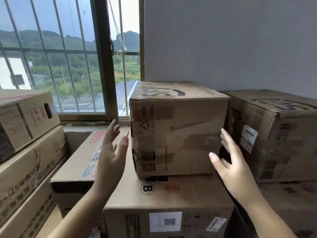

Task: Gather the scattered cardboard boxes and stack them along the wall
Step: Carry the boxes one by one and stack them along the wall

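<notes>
A taped brown cardboard box (178, 131) with dark lettering on top stands against the grey wall, on a larger box marked "B" (171, 193). My left hand (112, 152) is held up just left of the taped box, fingers straight and spread, not touching it. On the other side my right hand (229, 162) is spread near the box's lower right corner, empty; whether it touches the box I cannot tell.
Another big box (277, 134) stands against the wall at the right. A flat box with red and blue print (84, 157) lies under the barred window (68, 66). Stacked boxes (25, 143) fill the left side.
</notes>
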The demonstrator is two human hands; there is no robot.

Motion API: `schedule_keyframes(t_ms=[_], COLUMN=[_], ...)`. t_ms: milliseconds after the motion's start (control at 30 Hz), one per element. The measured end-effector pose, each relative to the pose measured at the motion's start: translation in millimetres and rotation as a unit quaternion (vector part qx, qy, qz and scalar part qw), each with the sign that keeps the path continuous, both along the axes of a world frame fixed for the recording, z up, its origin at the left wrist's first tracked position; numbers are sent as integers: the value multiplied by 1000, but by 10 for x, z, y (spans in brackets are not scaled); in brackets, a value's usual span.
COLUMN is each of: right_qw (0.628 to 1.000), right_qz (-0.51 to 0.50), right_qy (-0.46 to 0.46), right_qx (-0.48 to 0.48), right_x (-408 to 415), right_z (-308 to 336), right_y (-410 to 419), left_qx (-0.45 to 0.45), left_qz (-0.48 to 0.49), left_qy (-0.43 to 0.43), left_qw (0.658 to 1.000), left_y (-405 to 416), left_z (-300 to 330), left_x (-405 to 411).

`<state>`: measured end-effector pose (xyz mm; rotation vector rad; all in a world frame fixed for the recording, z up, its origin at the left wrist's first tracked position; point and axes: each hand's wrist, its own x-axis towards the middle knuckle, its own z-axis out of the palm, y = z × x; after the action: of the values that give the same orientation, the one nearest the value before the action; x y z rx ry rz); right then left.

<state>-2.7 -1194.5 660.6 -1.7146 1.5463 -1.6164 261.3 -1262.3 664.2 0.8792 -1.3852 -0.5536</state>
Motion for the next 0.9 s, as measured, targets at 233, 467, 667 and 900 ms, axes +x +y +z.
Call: schedule_keyframes(t_ms=[233, 467, 667, 900], right_qw=[987, 953, 911, 861], right_qz=[32, -34, -139, -297], right_qy=[-89, -153, -252, -321], right_qx=[128, 260, 294, 260], right_x=[372, 1024, 1894, 2683], right_z=[-1114, -2004, -2232, -2354], right_y=[829, 1816, 2518, 3428], left_qx=[147, 320, 381, 367], left_qz=[-133, -186, -293, -421], left_qy=[-22, -50, -129, -230], left_qw=[980, 928, 868, 797], left_y=[808, 1579, 1866, 2185], left_z=[-1079, -2003, -2275, -2338], left_x=[159, 533, 1178, 1518])
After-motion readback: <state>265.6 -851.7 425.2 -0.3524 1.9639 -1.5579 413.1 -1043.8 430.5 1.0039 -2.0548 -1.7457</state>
